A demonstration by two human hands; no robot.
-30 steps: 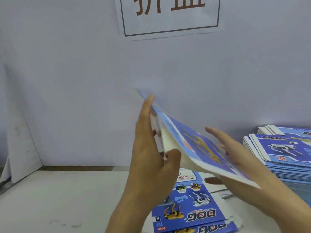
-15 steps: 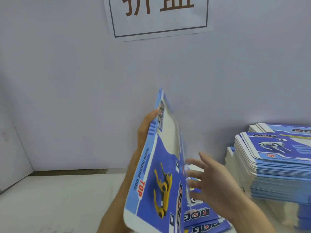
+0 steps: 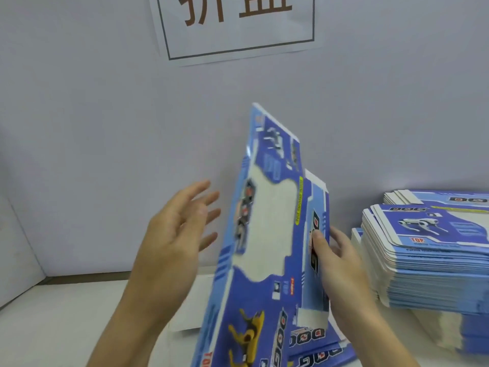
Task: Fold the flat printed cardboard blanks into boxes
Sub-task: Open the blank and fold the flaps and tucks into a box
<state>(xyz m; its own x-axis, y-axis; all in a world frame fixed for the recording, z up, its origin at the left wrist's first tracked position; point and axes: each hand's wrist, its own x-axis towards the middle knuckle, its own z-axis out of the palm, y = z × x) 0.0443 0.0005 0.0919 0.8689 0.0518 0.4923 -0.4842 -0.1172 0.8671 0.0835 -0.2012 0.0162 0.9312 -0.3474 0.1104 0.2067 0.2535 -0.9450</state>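
A blue printed cardboard blank (image 3: pixel 267 234) with a white window shape and a yellow dog picture stands nearly upright in front of me, printed side toward me. My right hand (image 3: pixel 341 266) grips its right edge, thumb on the front and fingers behind. My left hand (image 3: pixel 177 234) hovers just left of the blank with fingers spread, not touching it. More flat blanks (image 3: pixel 317 348) lie on the table under the held one.
A tall stack of flat blue blanks (image 3: pixel 428 260) stands on the white table (image 3: pixel 66 327) at the right. A pale wall with a paper sign (image 3: pixel 235 25) is close behind. A wall panel closes the left side.
The blank has turned from edge-on to face me and risen. My left hand has let go of it and moved off to the left; my right hand has taken hold of its right edge.
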